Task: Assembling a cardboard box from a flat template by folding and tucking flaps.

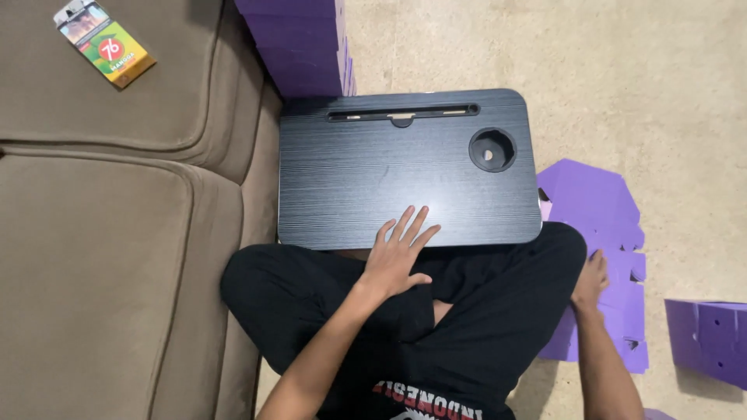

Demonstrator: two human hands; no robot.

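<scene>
On grained black lap desk (405, 175): left hand (397, 260) flat, fingers spread; right hand (591, 281) w/ fingers loose on flat purple card sheets (599, 206).

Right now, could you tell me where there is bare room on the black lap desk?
Free: the lap desk between its top slot, the round cup hole and the left hand at the near edge. Crowded: floor at right, with purple cardboard sheets under the right hand.
</scene>
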